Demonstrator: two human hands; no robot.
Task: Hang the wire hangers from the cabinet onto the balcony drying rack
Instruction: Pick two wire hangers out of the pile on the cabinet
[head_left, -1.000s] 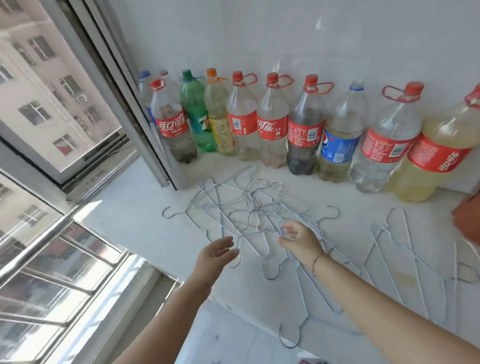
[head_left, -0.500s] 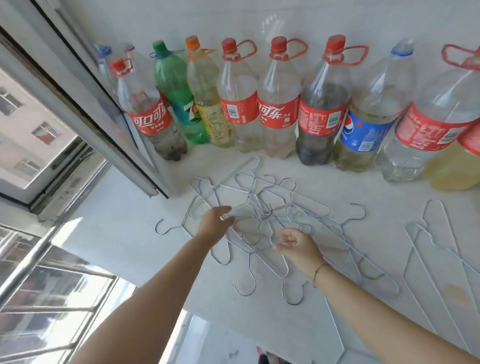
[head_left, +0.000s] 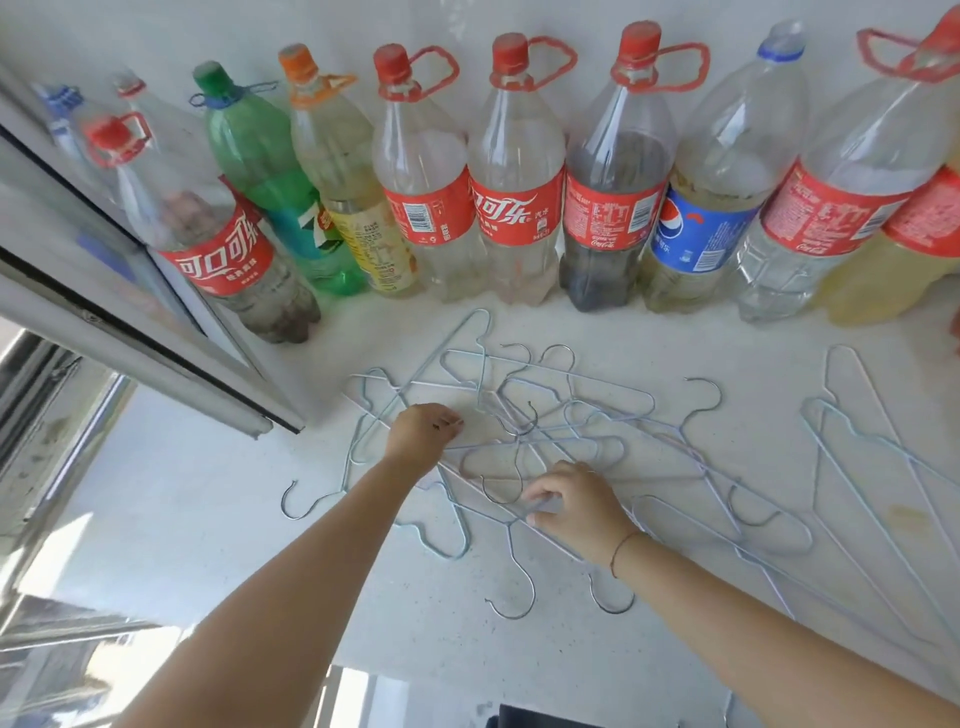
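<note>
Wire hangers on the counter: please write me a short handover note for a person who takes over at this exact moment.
Left hand: fingers curled on wires at the left side of the tangled hangers.
Right hand: pinches a wire at the near edge of the tangle.
Things: the tangled hangers lie flat on the white counter, in front of a row of bottles. A second group of hangers lies further right. The drying rack is not in view.
Done: no hanger is hung, as far as this view shows.
Left: free the hangers from the tangle, carry them all to the drying rack and hang them.
</note>
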